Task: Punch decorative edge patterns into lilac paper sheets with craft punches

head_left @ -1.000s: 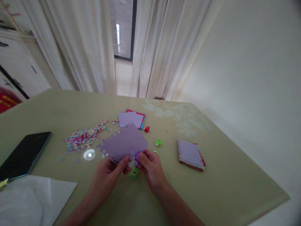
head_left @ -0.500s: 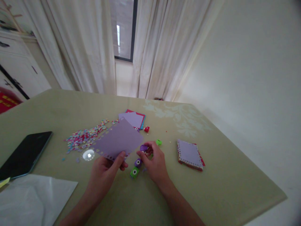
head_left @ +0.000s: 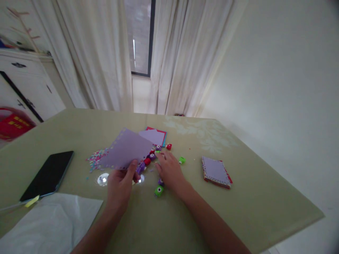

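Note:
My left hand [head_left: 120, 185] is closed on the near corner of a purple sheet of paper [head_left: 131, 148], thumb on top. Small holes run along the sheet's edges, and it is tilted up off the table. My right hand [head_left: 171, 171] has its fingers stretched out over a cluster of small craft paper punches, its fingertips by a green punch [head_left: 158, 151]. Red punches [head_left: 147, 161] and a purple punch [head_left: 141, 168] lie between my hands. Close to my right wrist sits another green punch [head_left: 159, 191], with a purple one partly hidden behind it.
Punched paper confetti [head_left: 95, 158] is heaped at the left, partly behind the sheet. A black phone [head_left: 47, 174] and a white plastic bag [head_left: 55, 222] lie nearer me. Stacked paper sheets [head_left: 156, 135] are at the back; a pile of hole-edged sheets [head_left: 215, 172] lies right.
My right hand has moved away from me to the punch cluster and no longer holds the purple punch. The paper in my left hand has shifted left, uncovering more punches. The view has turned slightly left.

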Available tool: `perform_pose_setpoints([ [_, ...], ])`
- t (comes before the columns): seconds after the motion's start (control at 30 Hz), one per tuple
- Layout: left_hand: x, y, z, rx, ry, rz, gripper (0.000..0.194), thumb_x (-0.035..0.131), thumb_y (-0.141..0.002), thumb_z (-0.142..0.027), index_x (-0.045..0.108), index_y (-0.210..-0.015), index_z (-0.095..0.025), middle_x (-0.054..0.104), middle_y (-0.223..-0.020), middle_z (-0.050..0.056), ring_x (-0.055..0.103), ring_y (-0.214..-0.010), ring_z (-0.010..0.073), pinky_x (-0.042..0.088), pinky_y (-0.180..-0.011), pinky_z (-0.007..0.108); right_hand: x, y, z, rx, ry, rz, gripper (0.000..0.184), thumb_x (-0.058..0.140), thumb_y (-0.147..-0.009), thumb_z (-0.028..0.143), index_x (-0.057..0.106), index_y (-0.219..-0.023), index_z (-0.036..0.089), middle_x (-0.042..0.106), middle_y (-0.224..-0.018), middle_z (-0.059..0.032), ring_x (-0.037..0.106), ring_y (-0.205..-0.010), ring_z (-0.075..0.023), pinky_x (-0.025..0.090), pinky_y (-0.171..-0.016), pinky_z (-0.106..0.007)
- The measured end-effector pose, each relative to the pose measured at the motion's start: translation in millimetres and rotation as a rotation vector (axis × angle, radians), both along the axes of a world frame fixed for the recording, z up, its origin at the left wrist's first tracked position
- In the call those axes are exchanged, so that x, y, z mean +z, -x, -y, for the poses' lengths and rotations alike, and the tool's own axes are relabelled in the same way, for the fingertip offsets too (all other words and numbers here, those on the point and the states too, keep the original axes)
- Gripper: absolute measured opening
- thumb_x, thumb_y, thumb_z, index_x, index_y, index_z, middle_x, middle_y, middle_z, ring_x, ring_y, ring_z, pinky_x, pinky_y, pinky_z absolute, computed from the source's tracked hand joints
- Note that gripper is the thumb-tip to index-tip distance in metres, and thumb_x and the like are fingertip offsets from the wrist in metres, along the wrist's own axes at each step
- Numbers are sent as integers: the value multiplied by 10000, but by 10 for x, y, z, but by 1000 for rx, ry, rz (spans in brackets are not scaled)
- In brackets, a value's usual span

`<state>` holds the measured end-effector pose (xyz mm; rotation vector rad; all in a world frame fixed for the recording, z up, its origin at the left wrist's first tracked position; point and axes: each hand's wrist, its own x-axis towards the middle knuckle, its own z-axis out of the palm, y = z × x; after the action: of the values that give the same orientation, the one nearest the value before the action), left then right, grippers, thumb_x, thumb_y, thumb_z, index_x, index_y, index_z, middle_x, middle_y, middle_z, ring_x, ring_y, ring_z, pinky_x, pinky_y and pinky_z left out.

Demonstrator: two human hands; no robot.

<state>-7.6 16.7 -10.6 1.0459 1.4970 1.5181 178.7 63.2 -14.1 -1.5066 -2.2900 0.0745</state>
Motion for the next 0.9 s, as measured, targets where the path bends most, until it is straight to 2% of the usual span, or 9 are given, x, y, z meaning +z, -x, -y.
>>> perform_pose_setpoints([
  [0.03, 3, -8, 2, -8, 4, -18, 497, 722, -847, -573, 641, -521, -207, 632, -499, 8, 571, -482, 143, 454, -527, 254, 14, 43, -77, 22, -13, 41, 428, 681, -1006, 260, 643, -1426, 185, 637, -1402, -165, 579, -1290, -307, 473, -1119, -445],
  [0.13, 20, -37, 23, -33, 29, -47, 485, 744, -798, -587, 642, -509, -210, 631, -479, 15, 567, -451, 152, 440, -492, 262, 23, 126, -262, 70, 8, 161, 289, 689, -989, 247, 732, -1262, 162, 646, -1380, -186, 594, -1278, -313, 474, -1120, -447],
  [0.27, 49, -73, 73, -61, 20, -25, 435, 763, -779, -585, 674, -582, -207, 651, -494, 11, 585, -455, 169, 443, -476, 266, 45, 58, -226, 84, 13, 109, 204, 715, -947, 212, 732, -1134, 133, 671, -1320, -206, 617, -1245, -312, 491, -1085, -429],
  [0.37, 71, -97, 102, -79, 19, -11, 433, 761, -800, -565, 662, -574, -210, 650, -502, 10, 591, -468, 169, 452, -486, 263, 85, -86, 3, -2, 38, -165, 156, 699, -923, 194, 670, -1073, 163, 722, -1084, -126, 680, -1014, -266, 542, -914, -387],
  [0.47, 90, -126, 120, -103, 39, -18, 472, 749, -808, -580, 645, -530, -213, 642, -497, 17, 587, -471, 168, 456, -492, 266, 79, -193, 249, -42, 166, -587, 185, 728, -895, 258, 614, -1033, 206, 685, -829, -8, 655, -726, -190, 522, -721, -320],
  [0.57, 116, -162, 138, -120, 80, -20, 490, 759, -778, -615, 651, -519, -214, 645, -496, 22, 587, -473, 168, 460, -494, 266, 25, -200, 392, -72, 379, -1152, 311, 794, -859, 421, 590, -985, 224, 674, -838, 7, 653, -685, -166, 512, -626, -280],
  [0.63, 140, -188, 150, -140, 109, -16, 488, 759, -756, -622, 651, -508, -215, 648, -490, 26, 592, -474, 169, 470, -500, 263, -8, -171, 422, -60, 524, -1384, 404, 866, -793, 462, 639, -1020, 217, 709, -928, -12, 664, -708, -151, 528, -642, -272],
  [0.77, 171, -221, 163, -206, 119, -2, 449, 740, -753, -609, 675, -546, -216, 673, -501, 30, 618, -490, 180, 505, -516, 266, -35, -122, 423, -42, 706, -1520, 496, 991, -642, 404, 738, -1021, 207, 731, -868, -1, 637, -697, -126, 507, -653, -247],
  [0.9, 149, -222, 166, -210, 120, -33, 433, 743, -750, -609, 698, -578, -215, 684, -502, 32, 627, -478, 189, 508, -492, 268, -21, -105, 448, -2, 760, -1555, 506, 1038, -557, 327, 739, -948, 215, 702, -799, 37, 610, -686, -112, 481, -649, -229],
])
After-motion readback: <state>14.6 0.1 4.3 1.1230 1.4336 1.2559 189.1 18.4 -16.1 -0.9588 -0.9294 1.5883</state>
